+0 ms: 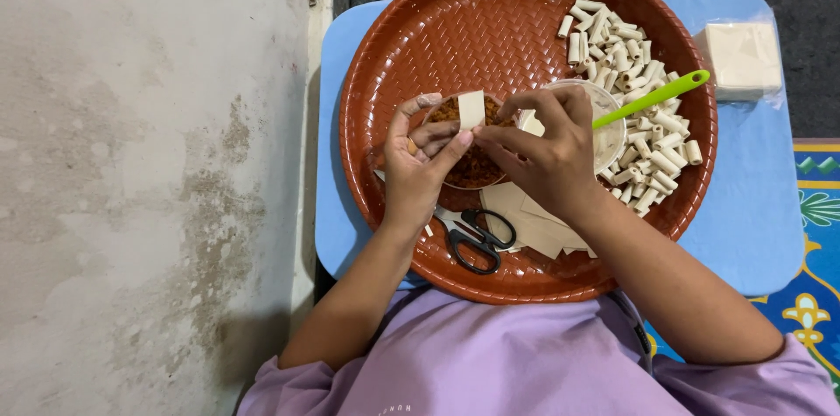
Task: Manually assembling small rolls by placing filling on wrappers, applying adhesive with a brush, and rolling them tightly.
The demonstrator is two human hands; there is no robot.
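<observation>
While both hands pinch a pastry strip [471, 110], the bowl [477, 173] beneath holds brown filling.

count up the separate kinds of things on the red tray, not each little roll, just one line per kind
Scissors, black handles: 1
Bowl of brown filling: 1
Clear cup with a green-handled utensil: 1
Heap of rolled pale pieces: 1
Stack of flat pale wrapper sheets: 1
Wrapper strip pinched between the left hand and right hand: 1
Total: 6
</observation>
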